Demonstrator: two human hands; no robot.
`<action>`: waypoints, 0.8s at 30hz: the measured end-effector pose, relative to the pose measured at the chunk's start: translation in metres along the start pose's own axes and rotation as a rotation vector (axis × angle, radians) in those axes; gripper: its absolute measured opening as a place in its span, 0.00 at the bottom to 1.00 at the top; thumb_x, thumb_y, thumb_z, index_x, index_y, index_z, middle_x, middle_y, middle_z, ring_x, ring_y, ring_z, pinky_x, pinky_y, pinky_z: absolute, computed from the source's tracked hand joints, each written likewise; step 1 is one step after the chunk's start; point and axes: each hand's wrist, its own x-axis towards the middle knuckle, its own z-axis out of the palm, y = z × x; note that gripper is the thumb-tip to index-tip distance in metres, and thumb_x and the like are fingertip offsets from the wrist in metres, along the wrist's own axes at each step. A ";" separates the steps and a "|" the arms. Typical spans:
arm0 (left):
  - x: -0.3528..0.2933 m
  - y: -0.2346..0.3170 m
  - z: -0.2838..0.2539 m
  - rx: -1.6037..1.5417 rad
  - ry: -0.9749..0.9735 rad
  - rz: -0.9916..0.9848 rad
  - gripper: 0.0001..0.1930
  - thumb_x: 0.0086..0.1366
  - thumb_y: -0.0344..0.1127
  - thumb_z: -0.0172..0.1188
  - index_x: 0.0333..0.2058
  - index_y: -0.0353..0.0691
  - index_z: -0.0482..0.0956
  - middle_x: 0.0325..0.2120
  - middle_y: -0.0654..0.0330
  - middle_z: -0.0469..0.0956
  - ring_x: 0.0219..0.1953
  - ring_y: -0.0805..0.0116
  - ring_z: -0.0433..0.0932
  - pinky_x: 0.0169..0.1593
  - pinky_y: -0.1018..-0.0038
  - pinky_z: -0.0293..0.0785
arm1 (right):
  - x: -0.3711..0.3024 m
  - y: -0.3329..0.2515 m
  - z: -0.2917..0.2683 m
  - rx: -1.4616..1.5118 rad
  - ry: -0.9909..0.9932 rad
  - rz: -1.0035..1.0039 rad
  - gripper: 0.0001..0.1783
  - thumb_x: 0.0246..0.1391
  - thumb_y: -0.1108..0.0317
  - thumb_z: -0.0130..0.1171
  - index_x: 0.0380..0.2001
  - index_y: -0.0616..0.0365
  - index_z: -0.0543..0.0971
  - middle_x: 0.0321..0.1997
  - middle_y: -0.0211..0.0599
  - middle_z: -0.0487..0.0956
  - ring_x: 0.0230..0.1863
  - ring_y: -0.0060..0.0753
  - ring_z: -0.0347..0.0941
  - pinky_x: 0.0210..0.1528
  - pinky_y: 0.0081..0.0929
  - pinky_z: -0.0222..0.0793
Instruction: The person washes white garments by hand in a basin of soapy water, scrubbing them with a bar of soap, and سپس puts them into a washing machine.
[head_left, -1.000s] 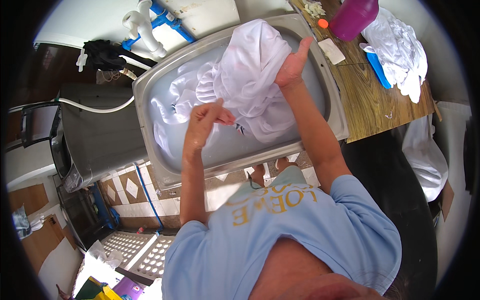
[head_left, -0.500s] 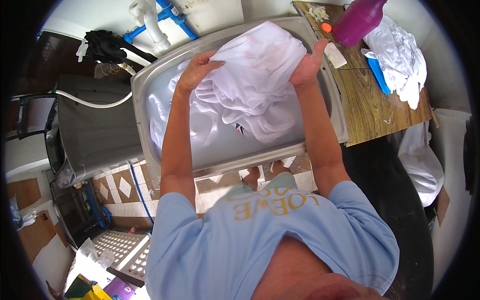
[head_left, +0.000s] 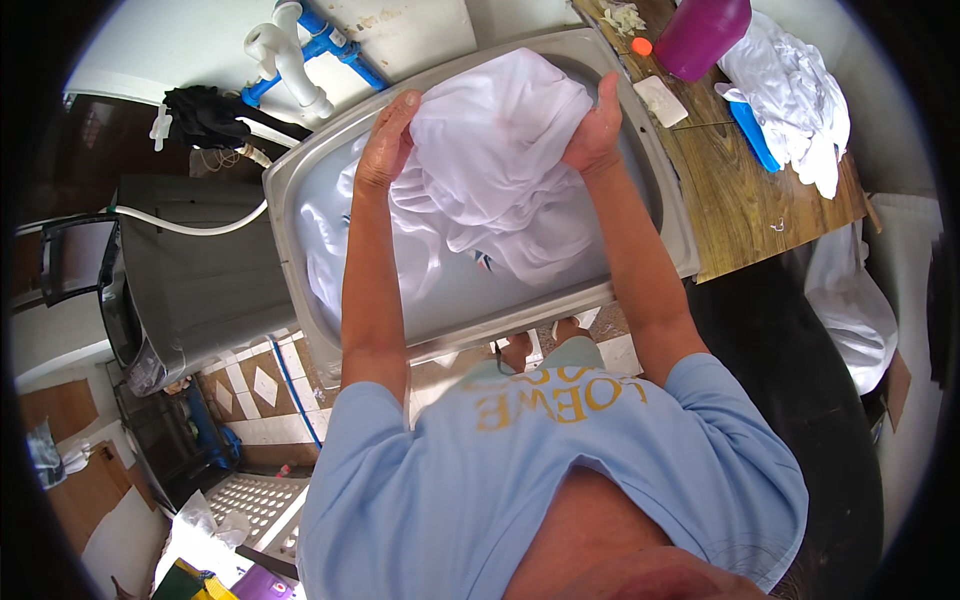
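Note:
A wet white cloth [head_left: 500,140], bunched and draped, is held up between my two hands over a sink [head_left: 470,333] of cloudy water. My left hand [head_left: 388,140] grips its left side, thumb up, with the fingers partly hidden by the fabric. At the right side my right hand [head_left: 594,132] holds the cloth, thumb raised and fingers tucked behind it. A faint pinkish patch shows on the upper fabric. The lower folds hang into the water, where a small dark and red printed detail [head_left: 484,260] shows. More white fabric [head_left: 322,255] floats at the left.
To the right, a wooden counter [head_left: 730,235] carries a soap bar [head_left: 660,101], a purple bottle [head_left: 703,38], an orange cap [head_left: 641,46], a blue brush-like item [head_left: 754,136] and white laundry [head_left: 790,95]. A dark grey appliance [head_left: 200,260] stands left; white and blue pipes [head_left: 325,45] are behind.
The cloth has come slightly nearer and its top has bunched rounder. My left hand has shifted from pinching the upper edge to the cloth's left side, thumb now pointing up.

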 end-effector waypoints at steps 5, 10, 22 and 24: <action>-0.007 -0.001 -0.012 0.121 -0.080 0.067 0.28 0.66 0.57 0.49 0.53 0.40 0.71 0.47 0.56 0.74 0.51 0.65 0.72 0.54 0.72 0.65 | -0.004 0.003 0.000 -0.122 -0.071 0.010 0.61 0.47 0.19 0.32 0.65 0.68 0.55 0.66 0.50 0.62 0.65 0.51 0.60 0.65 0.46 0.56; -0.033 0.017 0.030 -0.597 -0.185 0.255 0.46 0.58 0.76 0.34 0.65 0.47 0.57 0.65 0.48 0.53 0.65 0.44 0.53 0.65 0.57 0.51 | -0.009 -0.004 0.009 -0.302 -0.065 0.033 0.68 0.40 0.14 0.25 0.67 0.66 0.49 0.70 0.50 0.55 0.69 0.51 0.54 0.68 0.45 0.51; -0.068 -0.012 0.044 0.287 0.212 0.349 0.21 0.66 0.44 0.54 0.52 0.39 0.71 0.48 0.60 0.71 0.52 0.66 0.68 0.57 0.67 0.62 | -0.014 0.009 -0.009 -0.241 -0.114 0.081 0.60 0.48 0.21 0.38 0.66 0.67 0.52 0.68 0.49 0.58 0.68 0.49 0.56 0.67 0.42 0.53; -0.065 -0.024 0.056 0.569 0.257 0.435 0.17 0.62 0.40 0.60 0.47 0.39 0.75 0.46 0.61 0.72 0.48 0.69 0.70 0.52 0.73 0.64 | -0.011 0.014 -0.021 -0.133 -0.233 0.098 0.61 0.48 0.21 0.39 0.66 0.67 0.51 0.69 0.49 0.58 0.68 0.49 0.56 0.67 0.43 0.52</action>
